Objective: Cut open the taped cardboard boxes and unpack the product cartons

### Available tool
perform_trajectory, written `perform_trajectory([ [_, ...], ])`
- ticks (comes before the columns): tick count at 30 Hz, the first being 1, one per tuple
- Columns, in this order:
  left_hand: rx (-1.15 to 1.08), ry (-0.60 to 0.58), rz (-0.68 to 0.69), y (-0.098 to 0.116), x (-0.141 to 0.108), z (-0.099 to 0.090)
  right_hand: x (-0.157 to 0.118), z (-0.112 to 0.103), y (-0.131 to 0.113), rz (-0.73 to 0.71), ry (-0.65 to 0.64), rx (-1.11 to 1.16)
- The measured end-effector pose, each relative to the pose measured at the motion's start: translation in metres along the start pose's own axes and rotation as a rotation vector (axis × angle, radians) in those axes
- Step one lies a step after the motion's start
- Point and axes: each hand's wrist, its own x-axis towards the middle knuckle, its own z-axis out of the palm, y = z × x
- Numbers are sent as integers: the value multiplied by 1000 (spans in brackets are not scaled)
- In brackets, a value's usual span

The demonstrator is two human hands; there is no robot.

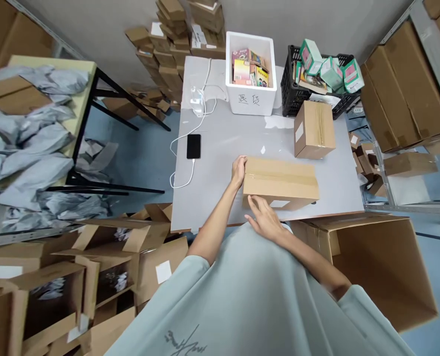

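Note:
A long brown cardboard box [282, 179], taped along its top, lies on the grey table [227, 143] close to the front edge. My left hand [238, 170] rests against its left end, fingers together at the upper corner. My right hand [265, 216] is at the near side by a white label, with fingers spread and fingertips at the box's lower left part. Behind it on the right stands a smaller taped box [315, 129]. A black phone [193, 146] with a white cable lies to the left.
A white foam box [251, 101] and a black crate [288, 94] with green-white packs stand at the table's back. A large open carton [383, 267] is at the lower right. Open cartons [104, 272] crowd the lower left, below grey parcels [30, 148].

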Motion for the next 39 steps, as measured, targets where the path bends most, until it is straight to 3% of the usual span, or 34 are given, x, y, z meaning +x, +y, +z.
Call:
perform_trajectory([
  [5, -58, -11, -77, -19, -5, -32, -14, -6, 17, -58, -42, 59],
  [8, -74, 17, -69, -32, -18, -62, -49, -34, 48, 5, 170, 92],
  [10, -59, 74, -77, -44, -33, -87, -79, -59, 85, 184, 413, 86],
  [13, -44, 151, -197, -67, -65, -117, -119, -82, 152, 610, 713, 176],
  [15, -50, 163, -296, -81, -89, -126, -137, -82, 189, 801, 659, 292],
  [19, -54, 145, -409, -99, -124, -115, -145, -53, 221, 808, 408, 443],
  [25, -38, 164, -427, -98, -133, -90, -132, -19, 217, 664, 126, 604],
  [30, -6, 234, -409, -83, -134, -84, -123, -19, 219, 604, 121, 625],
  [36, -4, 260, -410, -62, -115, -81, -91, -52, 222, 492, 212, 582],
  [39, -1, 223, -410, -57, -99, -77, -67, -64, 231, 539, 221, 498],
])
